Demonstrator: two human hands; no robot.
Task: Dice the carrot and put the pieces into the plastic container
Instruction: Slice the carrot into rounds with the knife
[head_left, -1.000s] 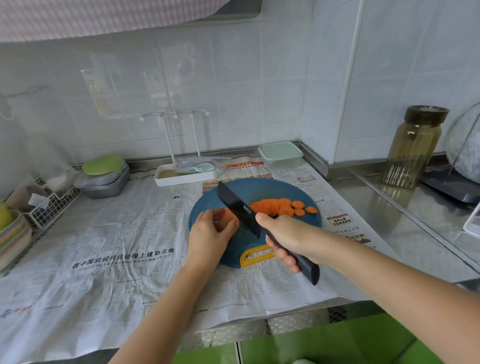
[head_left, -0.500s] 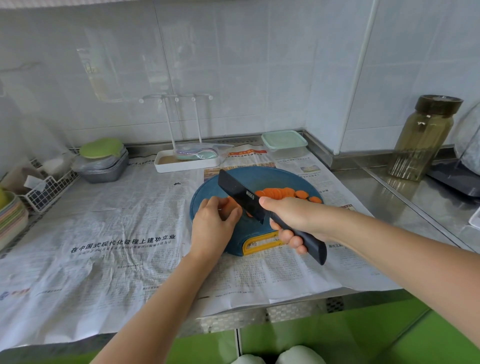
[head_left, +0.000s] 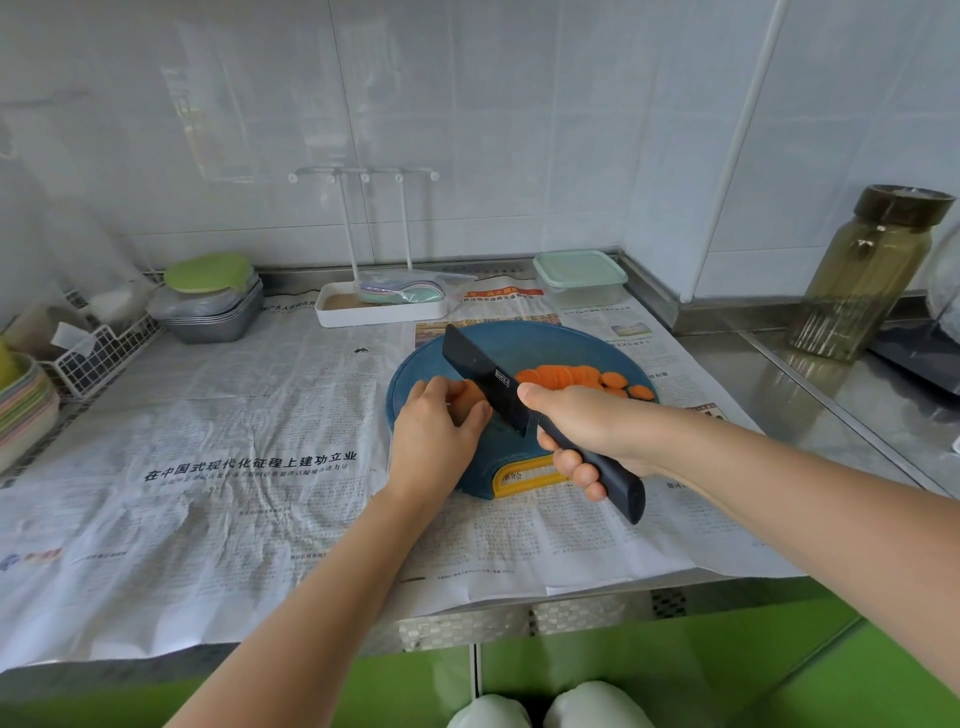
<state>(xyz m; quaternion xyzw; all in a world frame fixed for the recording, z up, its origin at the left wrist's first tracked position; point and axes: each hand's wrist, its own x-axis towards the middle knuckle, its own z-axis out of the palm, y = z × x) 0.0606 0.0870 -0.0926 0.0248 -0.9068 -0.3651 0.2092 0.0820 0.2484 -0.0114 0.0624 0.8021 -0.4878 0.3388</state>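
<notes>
A round blue cutting board (head_left: 566, 343) lies on newspaper in the middle of the counter. My left hand (head_left: 434, 434) presses the uncut carrot end (head_left: 467, 397) onto the board, mostly hiding it. My right hand (head_left: 587, 431) grips the handle of a black knife (head_left: 483, 382), whose blade rests against the carrot just right of my left fingers. A row of several orange carrot slices (head_left: 566, 376) lies to the right of the blade. The plastic container (head_left: 579, 278), clear with a pale green lid on it, stands behind the board near the wall.
A white rack tray (head_left: 382, 309) holding a plastic bag stands behind the board. Grey trays with a green lid (head_left: 210, 301), a wire basket (head_left: 98, 356) and stacked bowls (head_left: 23, 410) sit at the left. A tinted glass jar (head_left: 867, 275) stands at the right.
The view has tilted down a little. My hands, the knife and the carrot hold nearly the same pose on the board; the blade stays against the carrot.
</notes>
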